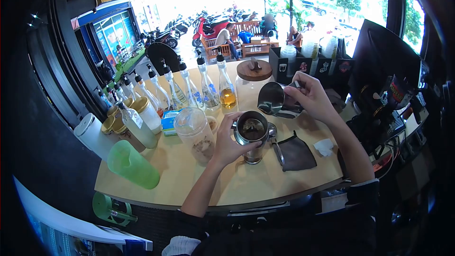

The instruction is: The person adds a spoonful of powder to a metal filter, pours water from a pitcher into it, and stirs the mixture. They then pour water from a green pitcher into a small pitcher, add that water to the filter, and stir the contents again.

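My left hand (230,143) is wrapped round a metal cup (252,135) with dark contents, near the counter's front edge. In my right hand (307,96), a metal pitcher (271,98) is held by its handle, tilted with its mouth toward the left, above and to the right of the cup. No stream shows between the two. A spoon (279,152) lies right of the cup, partly on a dark cloth (299,154). Left of my left hand stands a clear plastic jar (190,125).
Pump bottles (207,85) line the counter's back left, with lidded canisters (144,114) before them. A green pitcher (132,165) stands front left. A wooden-lidded jar (254,78), cup holders (303,61) and a monitor (386,61) stand behind and right. People sit on benches outside.
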A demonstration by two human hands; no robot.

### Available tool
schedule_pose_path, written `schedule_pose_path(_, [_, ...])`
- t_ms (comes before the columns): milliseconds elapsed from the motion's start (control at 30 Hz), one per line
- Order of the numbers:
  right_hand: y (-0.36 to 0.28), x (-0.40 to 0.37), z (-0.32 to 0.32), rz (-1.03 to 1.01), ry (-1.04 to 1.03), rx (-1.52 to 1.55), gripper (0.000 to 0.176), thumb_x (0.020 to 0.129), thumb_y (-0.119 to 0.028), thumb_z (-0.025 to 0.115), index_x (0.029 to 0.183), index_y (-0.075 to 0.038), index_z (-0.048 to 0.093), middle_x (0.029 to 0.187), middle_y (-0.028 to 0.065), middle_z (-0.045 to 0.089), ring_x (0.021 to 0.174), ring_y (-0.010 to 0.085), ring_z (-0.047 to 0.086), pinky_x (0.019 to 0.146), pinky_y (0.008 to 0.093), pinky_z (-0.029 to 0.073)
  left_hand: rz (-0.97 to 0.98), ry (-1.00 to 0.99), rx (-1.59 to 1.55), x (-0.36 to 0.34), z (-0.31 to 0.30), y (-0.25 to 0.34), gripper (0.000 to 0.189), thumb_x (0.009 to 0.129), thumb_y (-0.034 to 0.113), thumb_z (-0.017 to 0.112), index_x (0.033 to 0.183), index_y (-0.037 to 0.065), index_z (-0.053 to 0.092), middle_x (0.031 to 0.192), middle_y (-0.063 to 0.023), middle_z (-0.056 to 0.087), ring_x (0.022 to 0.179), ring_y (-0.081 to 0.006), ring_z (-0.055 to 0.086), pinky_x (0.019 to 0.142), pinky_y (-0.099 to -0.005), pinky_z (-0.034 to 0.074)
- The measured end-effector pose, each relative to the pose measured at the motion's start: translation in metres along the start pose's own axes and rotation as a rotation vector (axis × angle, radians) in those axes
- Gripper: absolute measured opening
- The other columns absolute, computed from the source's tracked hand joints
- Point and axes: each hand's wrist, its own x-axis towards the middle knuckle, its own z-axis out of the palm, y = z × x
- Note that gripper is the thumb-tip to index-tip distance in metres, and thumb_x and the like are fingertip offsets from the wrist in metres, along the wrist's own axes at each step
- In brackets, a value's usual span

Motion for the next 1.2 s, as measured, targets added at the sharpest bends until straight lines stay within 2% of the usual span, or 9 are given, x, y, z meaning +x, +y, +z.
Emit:
schedule_pose_path(67, [0.004,0.004,-0.001,-0.027,-0.045,-0.173,0.021,0.090,-0.010,0.061,0.079,-0.002,0.045,0.066,-0.0070,0.040,0.062,-0.0030,0.042,0.054,0.0161,0.044,-0.005,-0.007,0.000,0.000,0.000,0.002,0.076,0.053,0.028,0.089,0.116,0.006,0.053,0.111,-0.0063,0.055,0.104,-0.0192,0.055,0.092,-0.0327,0.043])
schedule_pose_path(100, [-0.005,0.002,0.002,-0.023,-0.045,-0.173,0.021,0.090,-0.010,0.061,0.079,-0.002,0.045,0.066,-0.0070,0.040,0.062,-0.0030,0.042,0.054,0.0161,0.044,-0.008,-0.012,0.001,0.000,0.000,0.003,0.076,0.053,0.028,0.089,0.116,0.006,0.053,0.111,-0.0062,0.055,0.104,-0.0191,0.055,0.092,-0.0327,0.043])
schedule_pose_path(167, [-0.030,-0.001,0.013,0.053,-0.045,-0.080,0.024,0.088,-0.011,0.064,0.077,-0.005,0.043,0.064,-0.0084,0.035,0.062,-0.0030,0.036,0.051,0.0165,0.030,-0.005,-0.015,-0.004,0.000,0.001,0.003,0.076,0.053,0.028,0.089,0.116,0.006,0.053,0.111,-0.0061,0.055,0.104,-0.0189,0.055,0.091,-0.0327,0.043])
schedule_pose_path(267, [-0.033,0.001,0.017,0.041,-0.050,-0.118,0.027,0.086,-0.012,0.066,0.076,-0.005,0.042,0.062,-0.0085,0.032,0.061,-0.0022,0.032,0.050,0.0181,0.028,-0.006,-0.018,-0.019,-0.001,0.002,0.005,0.076,0.053,0.027,0.089,0.116,0.005,0.052,0.110,-0.0060,0.056,0.103,-0.0187,0.055,0.091,-0.0326,0.043])
schedule_pose_path(633, [-0.030,0.007,0.026,-0.027,-0.076,-0.302,0.024,0.086,-0.010,0.066,0.079,-0.002,0.045,0.061,-0.0069,0.036,0.059,-0.0019,0.036,0.049,0.0174,0.032,-0.006,-0.008,-0.034,-0.002,0.004,0.006,0.077,0.052,0.027,0.089,0.117,0.005,0.052,0.110,-0.0062,0.057,0.102,-0.0190,0.056,0.090,-0.0328,0.043])
schedule_pose_path(700, [-0.031,0.007,0.026,-0.012,-0.088,-0.315,0.023,0.086,-0.010,0.066,0.080,-0.002,0.045,0.061,-0.0068,0.037,0.059,-0.0018,0.036,0.049,0.0176,0.033,-0.031,-0.028,-0.030,-0.002,0.002,0.010,0.074,0.054,0.023,0.087,0.116,0.004,0.052,0.110,-0.0085,0.055,0.104,-0.0222,0.057,0.093,-0.0346,0.046])
schedule_pose_path(800, [-0.031,0.008,0.027,-0.037,-0.090,-0.329,0.022,0.086,-0.010,0.066,0.080,-0.002,0.046,0.062,-0.0065,0.038,0.060,-0.0020,0.039,0.049,0.0174,0.036,-0.018,-0.008,-0.038,-0.003,0.004,0.005,0.078,0.052,0.027,0.089,0.117,0.005,0.052,0.110,-0.0065,0.058,0.102,-0.0190,0.056,0.091,-0.0331,0.044])
schedule_pose_path(967, [-0.029,0.008,0.026,-0.042,-0.102,-0.321,0.021,0.087,-0.009,0.065,0.080,-0.001,0.046,0.062,-0.0050,0.044,0.063,-0.0014,0.050,0.052,0.0169,0.044,-0.017,-0.006,-0.031,-0.003,0.005,0.003,0.077,0.052,0.027,0.089,0.117,0.005,0.052,0.110,-0.0066,0.058,0.103,-0.0192,0.057,0.091,-0.0334,0.044])
schedule_pose_path(1200, [-0.029,0.008,0.026,-0.015,-0.124,-0.317,0.021,0.087,-0.009,0.064,0.082,0.000,0.046,0.064,-0.0022,0.050,0.071,0.0040,0.062,0.054,0.0180,0.047,-0.021,-0.019,-0.016,-0.003,0.003,0.007,0.074,0.054,0.023,0.087,0.116,0.004,0.052,0.110,-0.0084,0.055,0.104,-0.0220,0.057,0.093,-0.0342,0.045])
